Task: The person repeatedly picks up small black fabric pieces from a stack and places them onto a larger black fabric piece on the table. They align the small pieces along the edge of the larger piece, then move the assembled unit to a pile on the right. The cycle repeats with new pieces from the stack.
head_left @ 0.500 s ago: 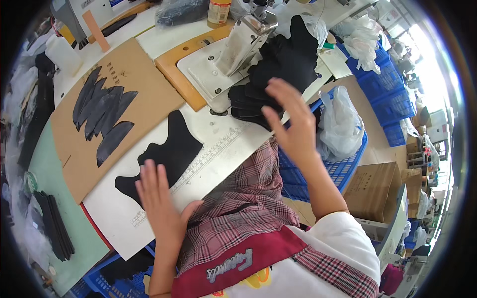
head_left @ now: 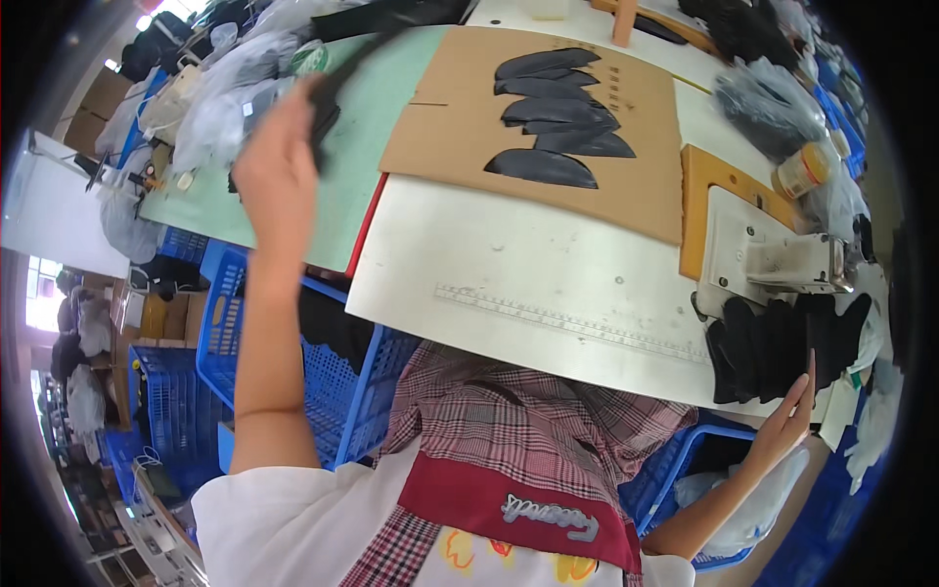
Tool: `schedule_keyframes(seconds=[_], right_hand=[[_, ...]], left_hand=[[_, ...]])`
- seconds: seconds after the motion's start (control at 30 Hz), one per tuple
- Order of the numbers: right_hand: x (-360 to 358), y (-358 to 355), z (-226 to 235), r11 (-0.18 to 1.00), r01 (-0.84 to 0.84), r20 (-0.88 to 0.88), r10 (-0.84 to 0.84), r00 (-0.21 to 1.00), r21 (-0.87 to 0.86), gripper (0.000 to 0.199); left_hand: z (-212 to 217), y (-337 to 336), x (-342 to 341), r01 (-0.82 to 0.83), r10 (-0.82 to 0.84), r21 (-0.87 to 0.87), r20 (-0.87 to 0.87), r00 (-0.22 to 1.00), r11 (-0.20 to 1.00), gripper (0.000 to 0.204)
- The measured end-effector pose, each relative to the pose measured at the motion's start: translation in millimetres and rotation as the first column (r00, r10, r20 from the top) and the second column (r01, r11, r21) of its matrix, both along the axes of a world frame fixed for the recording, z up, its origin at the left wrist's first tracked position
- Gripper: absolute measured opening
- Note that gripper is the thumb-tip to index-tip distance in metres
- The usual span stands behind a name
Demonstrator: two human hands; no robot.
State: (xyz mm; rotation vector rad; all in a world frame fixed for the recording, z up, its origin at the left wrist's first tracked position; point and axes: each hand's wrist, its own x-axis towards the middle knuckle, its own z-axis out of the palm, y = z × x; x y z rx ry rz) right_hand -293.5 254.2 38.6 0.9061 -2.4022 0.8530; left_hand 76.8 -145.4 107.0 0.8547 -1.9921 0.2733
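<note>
Head view: we see the left hand (head_left: 279, 161), motion-blurred, seeming to pinch a dark strip (head_left: 354, 70) over the green table (head_left: 377, 117). The right hand (head_left: 785, 419), fingers straight, pinches nothing beside the black fabric pieces (head_left: 778, 342). We judge the step as lifting the strip; the next move calls for a secure grip. Since the earlier frame, the lone black cutout has left the white table (head_left: 489, 235).

From the person's head, close above the apron (head_left: 489, 401), the fisheye camera looks steeply down and forward at the cardboard (head_left: 440, 137), spanning the left hand (head_left: 279, 166) left of it and the right hand (head_left: 782, 428) to its near right.
</note>
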Motion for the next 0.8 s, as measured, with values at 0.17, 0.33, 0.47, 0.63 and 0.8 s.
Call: schedule_keyframes(seconds=[0.17, 0.33, 0.47, 0.63, 0.8], right_hand=[[-6.4, -7.7, -0.6, 0.996, 0.067, -0.067, -0.064, 0.996, 0.050, 0.034], [98.0, -73.1, 22.4, 0.987, -0.094, -0.234, 0.123, 0.964, 0.130, 0.034], [174.8, -124.2, -16.5, 0.742, -0.542, 0.072, 0.563, 0.823, 0.394, 0.038], [185.7, -177.4, 8.4, 0.669, -0.597, 0.216, 0.567, 0.795, 0.443, 0.050], [144.1, -273.9, -11.8, 0.659, -0.619, -0.141, 0.725, 0.675, 0.427, 0.058]], left_hand=[[-41.1, -113.0, 114.2, -0.375, 0.322, 0.084, 0.362, 0.875, 0.923, 0.029], [-80.4, -119.8, 102.5, -0.201, 0.189, -0.008, 0.383, 0.904, 0.980, 0.045], [-74.2, -136.7, 95.6, -0.406, 0.284, 0.222, 0.432, 0.856, 0.887, 0.072], [-57.6, -168.5, 114.0, -0.495, 0.292, 0.405, 0.467, 0.835, 0.769, 0.097], [-58.5, -181.7, 107.5, -0.676, 0.330, 0.447, 0.630, 0.703, 0.586, 0.104]])
